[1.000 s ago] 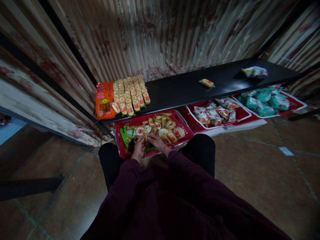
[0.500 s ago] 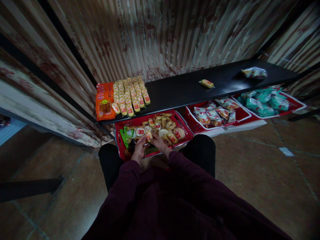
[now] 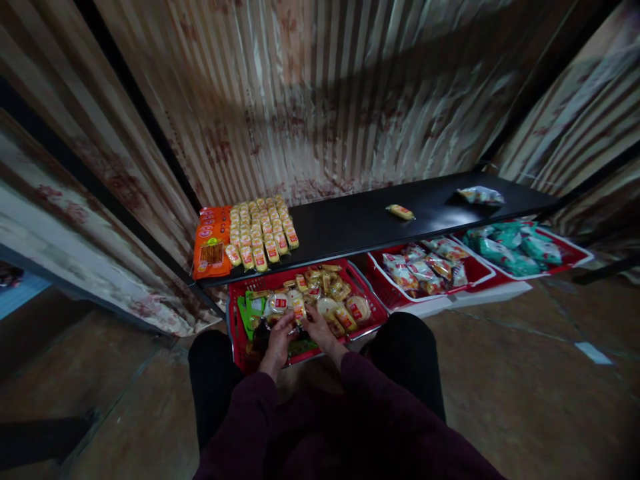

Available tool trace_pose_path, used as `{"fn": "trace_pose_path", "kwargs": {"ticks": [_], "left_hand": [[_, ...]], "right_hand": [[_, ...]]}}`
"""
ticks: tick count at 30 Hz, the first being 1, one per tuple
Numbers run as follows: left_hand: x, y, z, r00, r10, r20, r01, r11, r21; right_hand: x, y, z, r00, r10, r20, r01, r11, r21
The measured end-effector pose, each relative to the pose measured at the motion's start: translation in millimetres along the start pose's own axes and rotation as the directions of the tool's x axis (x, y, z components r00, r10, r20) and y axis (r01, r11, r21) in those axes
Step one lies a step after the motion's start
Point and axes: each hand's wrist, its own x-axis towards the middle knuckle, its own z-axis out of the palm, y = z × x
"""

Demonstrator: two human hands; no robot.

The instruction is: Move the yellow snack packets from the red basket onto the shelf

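Over the red basket [image 3: 231, 327] at my knees, my left hand [image 3: 281, 337] and my right hand [image 3: 317, 328] come together around a small wrapped snack cake [image 3: 299, 311] with a red and yellow label. The fingers of both hands are closed on its sides. Beneath and around them lie several packaged pastries [image 3: 336, 285] in clear wrappers. A round wrapped pastry [image 3: 358, 308] sits at the basket's right end, and a green packet [image 3: 254, 304] at its left. On the shelf above, rows of similar wrapped cakes [image 3: 263, 230] stand side by side.
An orange packet [image 3: 213, 243] lies at the left end of the black shelf [image 3: 340, 227]. Farther right on it are a single wrapped cake [image 3: 401, 212] and a clear bag [image 3: 481, 196]. Two more baskets hold white-red packets [image 3: 420, 270] and teal packets [image 3: 515, 247].
The view has tilted upward, so shelf and baskets appear lower. Both hands stay together on the wrapped cake over the basket, with little other movement.
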Motion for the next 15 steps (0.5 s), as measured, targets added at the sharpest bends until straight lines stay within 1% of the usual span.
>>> {"fn": "trace_pose_path", "kwargs": {"ticks": [3, 7, 11, 13, 15], "left_hand": [[0.6, -0.7, 3.7, 1.0, 0.011, -0.004, -0.011, 0.999, 0.036], [-1.0, 2.9, 10.6, 1.0, 0.005, -0.007, -0.004, 0.997, 0.082], [-0.3, 10.3, 17.0, 1.0, 0.01, -0.006, -0.01, 0.995, 0.101], [1.5, 14.0, 20.4, 0.999, 0.048, 0.006, -0.049, 0.993, 0.107], [3.2, 18.2, 25.0, 0.995, 0.098, 0.033, -0.101, 0.99, 0.101]], "right_hand": [[-0.9, -0.2, -1.4, 0.998, 0.05, 0.047, -0.052, 0.998, 0.037], [0.6, 0.1, 0.0, 0.997, 0.059, 0.049, -0.063, 0.995, 0.075], [5.4, -4.0, 1.9, 0.999, 0.034, -0.026, -0.034, 0.999, -0.001], [8.1, -7.6, 1.9, 0.997, 0.011, -0.072, -0.014, 0.999, -0.041], [10.5, -11.8, 1.5, 0.996, -0.018, -0.093, 0.01, 0.996, -0.086]]}}
